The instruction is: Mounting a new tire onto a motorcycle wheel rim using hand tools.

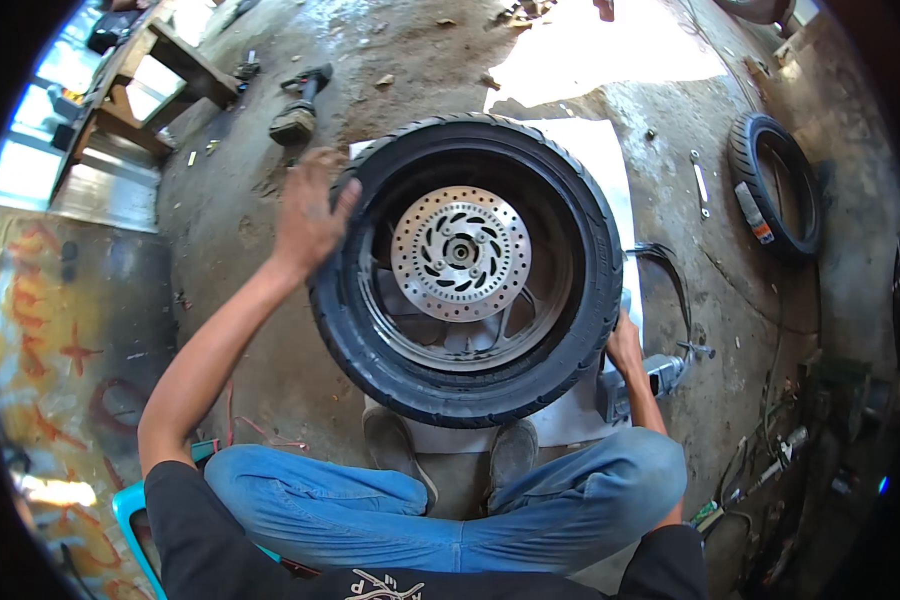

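- The task's thing, a thick black rubber tyre (592,262) with a grooved tread and smooth sidewall, lies flat in front of the person, just beyond the feet.
- Inside its ring sits a dark metal wheel rim (460,360), circular and spoked, its lower edge catching a dull shine.
- At the middle is a round silver metal brake disc (415,254), pierced with small holes near its edge and curved slots further in, around a small hub.
- Beneath the tyre, a smooth white sheet (600,150) covers part of the rough, stained grey-brown concrete floor (230,180).
- The left hand (313,210) is at the tyre's upper left edge, open, fingers pointing away from the body and thumb set apart toward the rubber; whether it touches cannot be told. Its forearm slants up from a bent elbow.
- The right hand (625,345) is low at the tyre's right edge, the forearm passing beyond the knee. Its fingers are partly hidden, so its grip cannot be told.
- Just beside that forearm lies a boxy grey metal device (620,398), near looping black cables (682,290).
- Further right are a slim silver wrench (700,180) and a narrower black tyre (743,165).
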Demonstrator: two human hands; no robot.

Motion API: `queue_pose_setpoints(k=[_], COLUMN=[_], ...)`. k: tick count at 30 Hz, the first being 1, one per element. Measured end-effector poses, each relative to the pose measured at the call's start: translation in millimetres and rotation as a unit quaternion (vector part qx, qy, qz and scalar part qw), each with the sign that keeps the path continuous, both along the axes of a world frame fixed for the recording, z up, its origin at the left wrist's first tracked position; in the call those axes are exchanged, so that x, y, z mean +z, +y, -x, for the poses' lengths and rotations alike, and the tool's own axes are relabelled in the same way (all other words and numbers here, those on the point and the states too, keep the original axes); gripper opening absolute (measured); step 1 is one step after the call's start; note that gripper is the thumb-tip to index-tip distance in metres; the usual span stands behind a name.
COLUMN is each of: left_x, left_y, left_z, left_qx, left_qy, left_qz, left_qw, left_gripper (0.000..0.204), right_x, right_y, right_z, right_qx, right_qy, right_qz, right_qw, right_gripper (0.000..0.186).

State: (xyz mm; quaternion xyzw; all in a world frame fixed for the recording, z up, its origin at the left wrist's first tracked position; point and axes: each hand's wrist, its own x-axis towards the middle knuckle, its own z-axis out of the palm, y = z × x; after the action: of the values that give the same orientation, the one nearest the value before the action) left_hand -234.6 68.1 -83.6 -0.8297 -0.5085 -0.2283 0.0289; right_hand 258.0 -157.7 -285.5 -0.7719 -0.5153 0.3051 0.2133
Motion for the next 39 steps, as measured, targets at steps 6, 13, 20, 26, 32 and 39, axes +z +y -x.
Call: queue_pose_setpoints(k=[6, 13, 20, 26, 32, 39], left_x=[-22.6, -21.4, -15.2, -25.3, -26.4, -28.0], left_y=[43.0, 30.2, 29.5, 19.7, 36.3, 38.9], left_z=[2.8, 1.1, -10.0, 14.2, -1.5, -1.3], left_qx=[0.168, 0.181, 0.169, 0.200, 0.220, 0.227], left_qy=[-0.127, -0.101, -0.134, -0.170, -0.137, -0.141], left_qz=[0.367, 0.360, 0.364, 0.362, 0.363, 0.366], left_qw=[0.906, 0.910, 0.906, 0.895, 0.895, 0.891], left_gripper=[0.107, 0.106, 0.097, 0.096, 0.098, 0.095], right_x=[66.4, 186.1, 349.0, 351.9, 287.1, 282.7], right_y=[20.0, 53.5, 93.4, 72.5, 74.2, 91.4], right_z=[-71.3, -109.6, 31.4, 141.4, 189.4, 191.7], right_qx=[-0.149, -0.192, -0.198, -0.081, -0.080, -0.090], right_qy=[0.199, 0.141, 0.055, 0.415, 0.481, 0.495], right_qz=[0.061, -0.127, -0.406, -0.236, -0.093, -0.021], right_qw=[0.967, 0.963, 0.891, 0.875, 0.868, 0.864], right_gripper=[0.019, 0.020, 0.019, 0.018, 0.032, 0.034])
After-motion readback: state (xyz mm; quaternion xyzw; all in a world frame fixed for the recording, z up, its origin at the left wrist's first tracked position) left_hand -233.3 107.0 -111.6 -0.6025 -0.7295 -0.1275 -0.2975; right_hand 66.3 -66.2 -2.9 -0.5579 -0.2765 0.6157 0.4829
